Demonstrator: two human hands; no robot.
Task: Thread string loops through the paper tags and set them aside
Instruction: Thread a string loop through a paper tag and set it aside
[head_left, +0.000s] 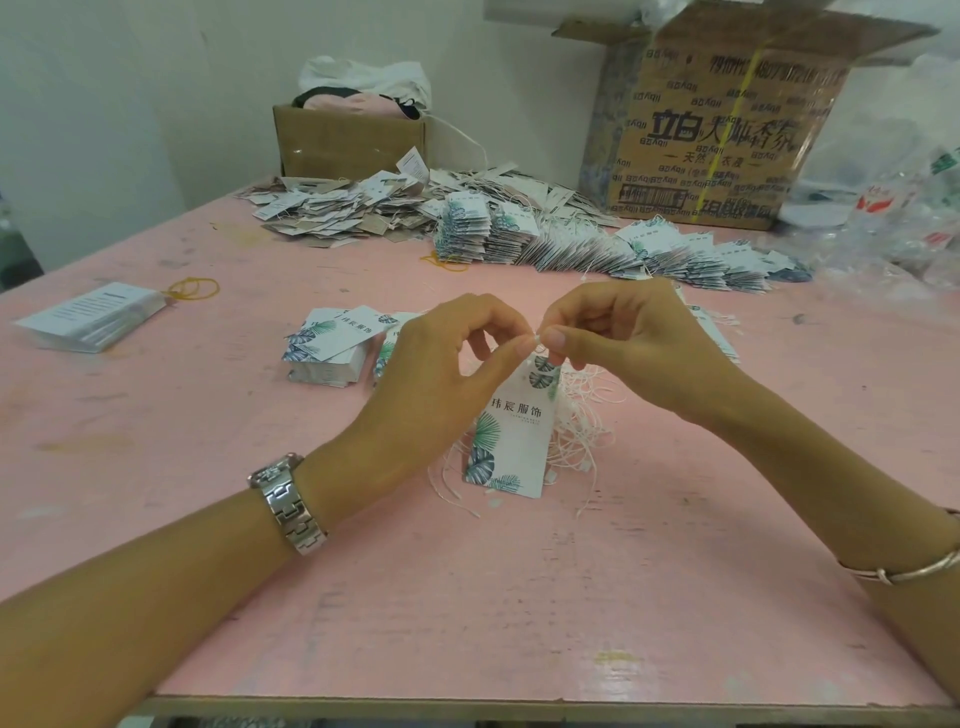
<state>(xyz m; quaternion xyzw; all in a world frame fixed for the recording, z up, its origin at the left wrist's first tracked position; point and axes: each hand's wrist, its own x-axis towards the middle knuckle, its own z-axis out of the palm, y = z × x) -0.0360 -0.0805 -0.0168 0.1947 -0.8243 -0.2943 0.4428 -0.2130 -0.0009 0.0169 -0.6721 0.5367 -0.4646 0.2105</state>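
1. A pink tabletop (467, 597) carries the work, and both forearms are rested on it.
2. The left grip (431, 374) is closed in a pinch, thumb against forefinger, on a white string (536, 341) at the top of a paper tag (509, 431).
3. The right grip (623, 343) is pinched on the same string, its fingertips touching those of the left.
4. The paper tag is held upright below the fingertips at the middle of the tabletop, its leaf-printed face turned to the camera; whether its lower edge touches the tabletop cannot be told.
5. A tangle of loose strings (576, 415) is spread behind and beside the tag, partly hidden by it.
6. Just behind the left grip 1 stack of tags (327, 348) is seen, and a second stack (387, 348) is half covered by the hand.
7. More tags (711, 332) are masked by the right grip.
8. A stack of printed cards (93, 317) lies at the left edge, with a yellow rubber band (192, 288) beside it.
9. A loose heap of tags (337, 213) and a fanned row of tags (597, 244) are laid along the far side.
10. A small cardboard box (348, 137) and a large printed box (717, 130) are stood behind them.
11. Clear plastic bags (883, 218) are piled at the right.
12. A metal watch (288, 504) is worn on the left wrist, a bangle (904, 569) on the right.
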